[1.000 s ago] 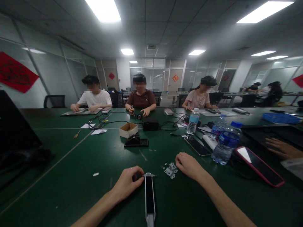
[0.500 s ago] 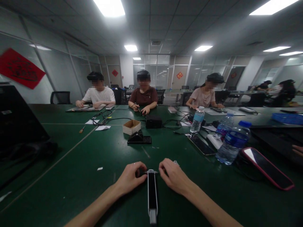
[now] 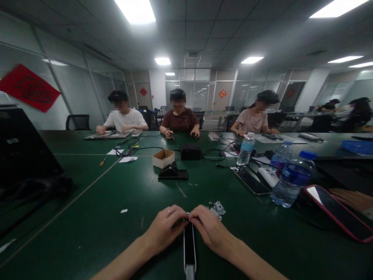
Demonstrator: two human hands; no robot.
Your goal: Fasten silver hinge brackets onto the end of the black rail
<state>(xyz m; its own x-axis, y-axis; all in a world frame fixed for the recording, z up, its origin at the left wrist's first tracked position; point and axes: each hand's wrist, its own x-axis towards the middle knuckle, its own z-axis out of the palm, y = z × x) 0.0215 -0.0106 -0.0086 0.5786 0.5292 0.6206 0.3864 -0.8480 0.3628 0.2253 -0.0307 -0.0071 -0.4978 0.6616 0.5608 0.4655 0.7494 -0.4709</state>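
Observation:
A long, narrow device (image 3: 189,245) with a black face and a white rim lies on the table in front of me, its silver end (image 3: 190,271) pointing toward me. My left hand (image 3: 166,226) is at its far end, thumb and fingers pinched together. From the other side my right hand (image 3: 212,229) meets it, also pinched, the fingertips of both hands almost touching over that end. Whatever sits between the fingertips is too small and covered to make out. Just beyond my right hand lies a little pile of silvery metal pieces (image 3: 217,210).
Ahead stand a small open cardboard box (image 3: 163,158), a black stand (image 3: 173,172) and a black box (image 3: 190,151) among cables. Water bottles (image 3: 294,179) and phones (image 3: 252,181) are on the right, with another person's hand (image 3: 354,200) nearby. A black laptop (image 3: 26,144) is at left.
My hands have come together over the device's far end; before, they were apart on either side of it. The metal pieces, mostly covered by my right hand earlier, now show.

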